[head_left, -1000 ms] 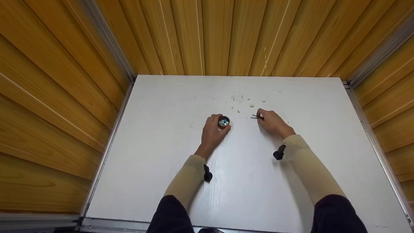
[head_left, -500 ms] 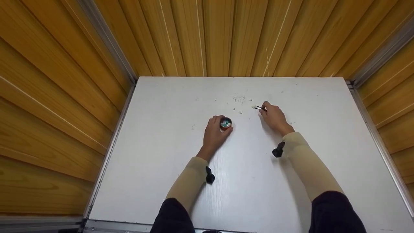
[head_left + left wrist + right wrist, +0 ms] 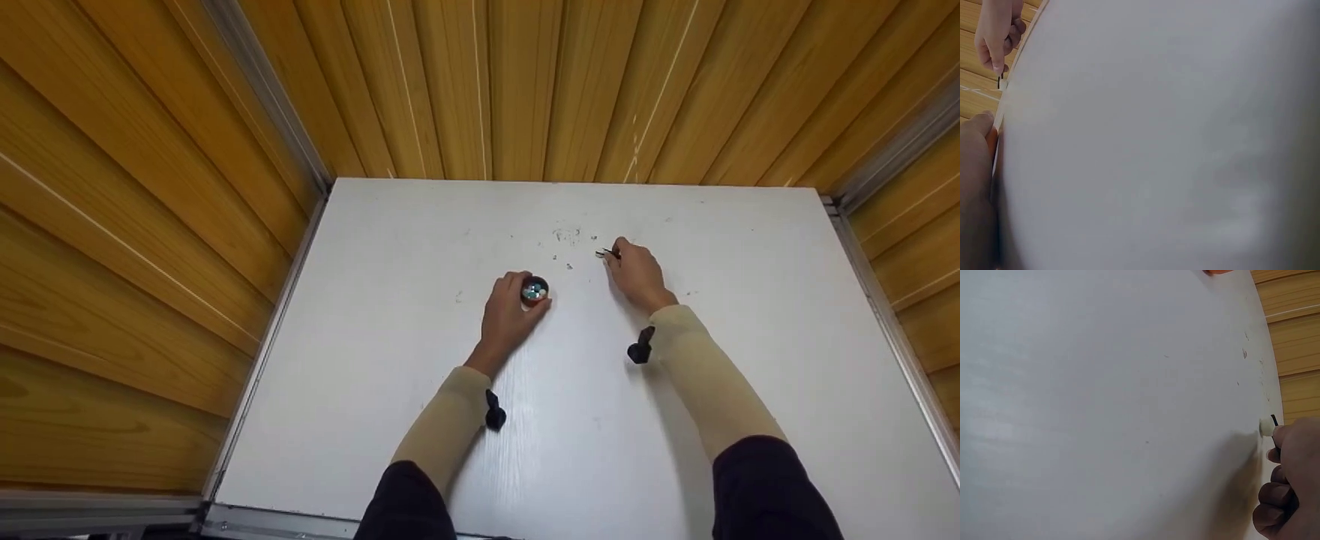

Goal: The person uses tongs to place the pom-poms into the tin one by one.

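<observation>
My left hand (image 3: 504, 319) curls round a small round container (image 3: 535, 290) on the white table. Its inside is dark and holds several teal and white pieces; its orange outer wall shows at the edge of the left wrist view. To the right and a little farther back, my right hand (image 3: 637, 274) pinches black tweezers (image 3: 610, 253) between thumb and forefinger. A small round white bead (image 3: 1266, 426) sits at the tweezer tips in the right wrist view, low over the tabletop. The other right fingers are curled in.
The white tabletop (image 3: 375, 360) has dark scuff marks (image 3: 568, 235) beyond the hands. Wood-look panels (image 3: 517, 90) stand along its back and sides, with metal rails (image 3: 262, 90) at the corners. A small black device (image 3: 495, 412) is strapped at each wrist.
My right hand has moved forward from beside the white bead, and the tweezer tips have come to it. The left hand keeps hold of the container; the head view has shifted slightly.
</observation>
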`<action>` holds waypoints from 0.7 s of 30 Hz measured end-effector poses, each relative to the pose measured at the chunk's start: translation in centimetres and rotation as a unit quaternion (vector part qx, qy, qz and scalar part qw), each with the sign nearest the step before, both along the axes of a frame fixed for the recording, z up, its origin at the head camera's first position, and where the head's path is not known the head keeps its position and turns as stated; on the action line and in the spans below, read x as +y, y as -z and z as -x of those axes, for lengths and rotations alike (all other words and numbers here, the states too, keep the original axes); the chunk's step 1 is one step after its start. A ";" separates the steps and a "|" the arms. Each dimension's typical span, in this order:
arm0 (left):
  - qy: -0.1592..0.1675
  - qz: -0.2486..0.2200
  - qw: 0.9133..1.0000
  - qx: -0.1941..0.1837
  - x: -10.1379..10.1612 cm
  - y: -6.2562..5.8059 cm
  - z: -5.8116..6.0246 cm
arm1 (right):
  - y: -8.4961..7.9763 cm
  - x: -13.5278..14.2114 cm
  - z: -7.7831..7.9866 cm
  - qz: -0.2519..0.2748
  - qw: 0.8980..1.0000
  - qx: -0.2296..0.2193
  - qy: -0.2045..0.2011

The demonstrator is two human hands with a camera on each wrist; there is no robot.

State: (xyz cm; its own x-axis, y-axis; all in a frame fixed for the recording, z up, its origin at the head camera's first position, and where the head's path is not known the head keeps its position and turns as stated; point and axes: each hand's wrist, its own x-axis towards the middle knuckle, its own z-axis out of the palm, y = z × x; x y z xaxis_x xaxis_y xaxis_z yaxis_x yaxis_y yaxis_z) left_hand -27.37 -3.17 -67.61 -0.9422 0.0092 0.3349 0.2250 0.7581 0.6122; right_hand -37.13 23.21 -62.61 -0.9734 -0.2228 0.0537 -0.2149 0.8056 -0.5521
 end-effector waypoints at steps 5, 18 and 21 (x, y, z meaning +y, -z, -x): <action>0.002 -0.002 1.000 -0.001 0.2 -0.1 -0.2 | 0.5 0.4 -0.4 0.002 1.000 0.009 0.000; 0.000 0.011 1.000 -0.013 -0.1 0.2 0.0 | -3.0 -5.3 -4.1 0.028 0.986 0.073 -0.146; 0.001 0.012 1.000 -0.010 0.1 0.0 0.0 | -2.7 -6.2 -5.1 0.029 0.981 0.078 -0.173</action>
State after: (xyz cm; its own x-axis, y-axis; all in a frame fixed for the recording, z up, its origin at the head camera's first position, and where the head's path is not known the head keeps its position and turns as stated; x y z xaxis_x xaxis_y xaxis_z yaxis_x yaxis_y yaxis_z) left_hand -27.37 -3.04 -67.63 -0.9487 0.0195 0.3155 0.2147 0.7724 0.5977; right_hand -32.08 17.02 -59.96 -0.8190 -0.5305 0.2186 -0.5555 0.6374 -0.5340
